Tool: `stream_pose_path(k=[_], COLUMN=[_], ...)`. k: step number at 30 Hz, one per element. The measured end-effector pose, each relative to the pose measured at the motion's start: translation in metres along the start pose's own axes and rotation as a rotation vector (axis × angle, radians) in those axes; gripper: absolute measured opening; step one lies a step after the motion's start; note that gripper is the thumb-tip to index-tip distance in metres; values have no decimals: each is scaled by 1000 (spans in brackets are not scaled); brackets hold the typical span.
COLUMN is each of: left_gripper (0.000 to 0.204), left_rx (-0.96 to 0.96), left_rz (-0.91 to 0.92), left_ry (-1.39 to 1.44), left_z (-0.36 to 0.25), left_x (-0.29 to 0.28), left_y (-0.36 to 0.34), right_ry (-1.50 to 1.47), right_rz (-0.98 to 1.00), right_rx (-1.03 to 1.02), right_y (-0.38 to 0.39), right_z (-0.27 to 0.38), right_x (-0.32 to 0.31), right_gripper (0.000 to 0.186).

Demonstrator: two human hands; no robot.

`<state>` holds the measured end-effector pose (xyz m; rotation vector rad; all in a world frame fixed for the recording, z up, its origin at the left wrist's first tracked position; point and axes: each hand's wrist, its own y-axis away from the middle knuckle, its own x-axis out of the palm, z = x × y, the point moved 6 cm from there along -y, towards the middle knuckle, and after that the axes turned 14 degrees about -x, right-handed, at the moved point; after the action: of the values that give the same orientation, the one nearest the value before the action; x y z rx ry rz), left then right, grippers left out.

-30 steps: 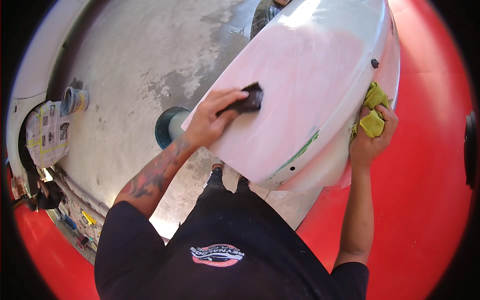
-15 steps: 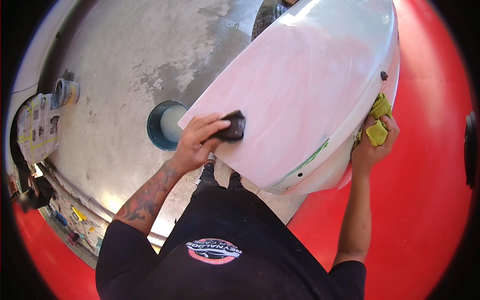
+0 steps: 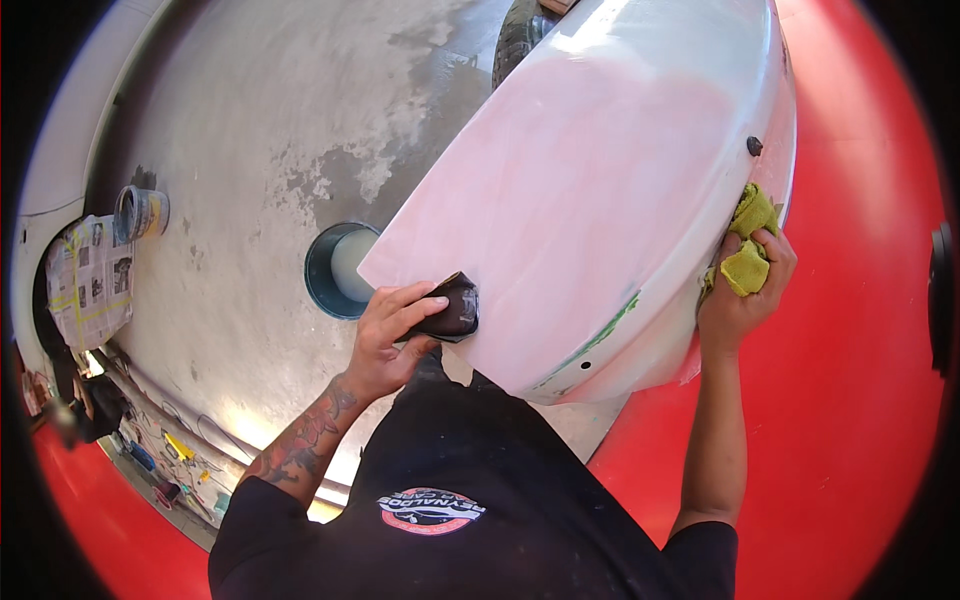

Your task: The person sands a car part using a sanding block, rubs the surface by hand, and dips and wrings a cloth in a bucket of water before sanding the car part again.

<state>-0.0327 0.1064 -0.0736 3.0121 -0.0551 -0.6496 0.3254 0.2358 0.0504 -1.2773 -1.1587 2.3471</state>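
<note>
Standing over the grey concrete floor [image 3: 250, 150], I see it stained in dark and pale patches, with a red car body [image 3: 850, 400] filling my right side. Over the floor rests a large white panel [image 3: 600, 200], curved, with a pinkish cast across its upper face and a small dark knob near its right edge. A green streak marks its lower right corner.

Beside the panel's left edge, a teal bucket [image 3: 325, 290] stands on the floor with pale liquid in it. Farther left, newspaper sheets [image 3: 90, 280] are taped over a dark opening, and a small tin [image 3: 140, 212] sits just above them.

My left hand [image 3: 390, 335] is at the panel's lower left edge, its fingers clamped on a dark sanding block [image 3: 450, 310] that presses against the white surface. My right hand [image 3: 740, 300] is at the panel's right edge, fingers closed around a crumpled yellow-green cloth [image 3: 750, 245], which touches the rim just below the knob.
</note>
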Motion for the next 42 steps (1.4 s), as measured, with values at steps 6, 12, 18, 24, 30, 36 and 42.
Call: stream_pose_path(k=[6,12,18,24,30,36,42], left_gripper=[44,42,56,39,47,50,40], left_rx=[169,139,326,251,299,310,270], left_rz=[-129,-103,113,19,57,65,-2], left_ry=[37,54,-5,87,7,-39,108], left_z=[-13,-69,-100,-151,-160,-155,-189], left_x=[23,47,35,71,67,55,85], left_y=[-226,-192,-82,-294,-158,-126,-301], right_ry=[22,44,37,-7,24,-3,-18], right_rz=[7,-8,-19,-58,-78,-36,-107], right_rx=[-28,-43,-7,-26,15,29,-2], right_y=[-5,-4,-5,-8,1,-3,-5], right_z=[14,5,9,17,-1,6,14], right_x=[8,1,0,12,3,8,14], right_gripper=[31,34,34,37,37,32,41])
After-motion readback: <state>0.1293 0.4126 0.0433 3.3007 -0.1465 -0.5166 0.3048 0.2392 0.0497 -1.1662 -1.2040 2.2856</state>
